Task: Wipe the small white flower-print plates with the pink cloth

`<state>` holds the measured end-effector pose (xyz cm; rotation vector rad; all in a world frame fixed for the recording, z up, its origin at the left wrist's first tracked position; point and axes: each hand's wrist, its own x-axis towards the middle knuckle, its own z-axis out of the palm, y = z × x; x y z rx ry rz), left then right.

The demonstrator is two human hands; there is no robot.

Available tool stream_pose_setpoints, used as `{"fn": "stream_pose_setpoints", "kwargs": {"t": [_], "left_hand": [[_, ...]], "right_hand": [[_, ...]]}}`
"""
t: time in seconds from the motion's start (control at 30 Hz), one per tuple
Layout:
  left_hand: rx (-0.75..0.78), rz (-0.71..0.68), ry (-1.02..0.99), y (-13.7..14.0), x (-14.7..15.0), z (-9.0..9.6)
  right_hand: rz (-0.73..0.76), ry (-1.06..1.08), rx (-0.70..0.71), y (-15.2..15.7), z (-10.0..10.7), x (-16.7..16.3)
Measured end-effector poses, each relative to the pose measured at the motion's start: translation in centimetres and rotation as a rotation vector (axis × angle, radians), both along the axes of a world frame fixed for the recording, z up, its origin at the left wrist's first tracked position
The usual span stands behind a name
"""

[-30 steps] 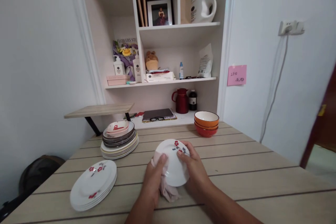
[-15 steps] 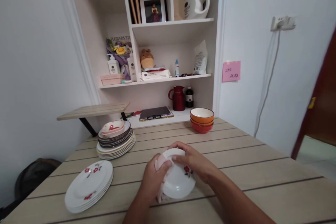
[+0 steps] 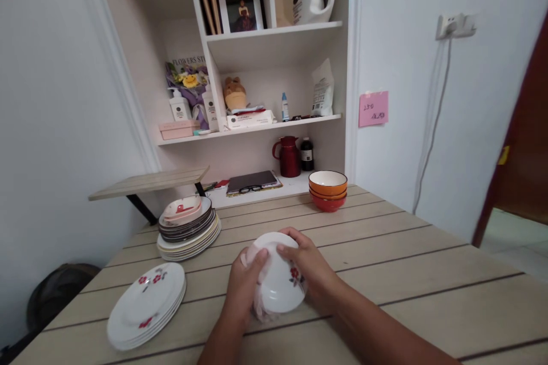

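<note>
A small white plate with a red flower is held tilted above the table, between both hands. My left hand grips its left side through a pale pink cloth, thumb on the plate's face. Around the upper right rim closes my right hand, its thumb on the face and its other fingers behind, mostly hidden. To the left lies a stack of white flowered plates. Behind that stands a taller stack of mixed plates, topped by pink-rimmed dishes.
Orange and red bowls are stacked at the table's far right. A raised wooden shelf overhangs the far left corner. Behind the table, a white shelf unit holds a red jug, a dark bottle and a laptop with glasses.
Both hands and the plate have shifted slightly left and up in view. The plate is still held with the cloth at its left side. The camera view has moved a little.
</note>
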<state>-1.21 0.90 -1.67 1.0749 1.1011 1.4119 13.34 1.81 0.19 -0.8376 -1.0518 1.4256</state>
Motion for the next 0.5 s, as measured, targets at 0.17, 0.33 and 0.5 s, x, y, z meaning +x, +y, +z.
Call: {"fn": "stream_pose_setpoints", "kwargs": {"t": [0.17, 0.33, 0.5], "left_hand": [[-0.059, 0.085, -0.061, 0.0, 0.7, -0.1], [-0.058, 0.077, -0.06, -0.4, 1.3, 0.3], [-0.02, 0.046, -0.047, -0.9, 1.7, 0.7]], "right_hand": [[-0.076, 0.09, -0.02, 0.0, 0.2, 0.0], [-0.139, 0.237, -0.012, 0.2, 0.2, 0.1], [-0.166, 0.292, -0.006, 0.6, 0.0, 0.2]]}}
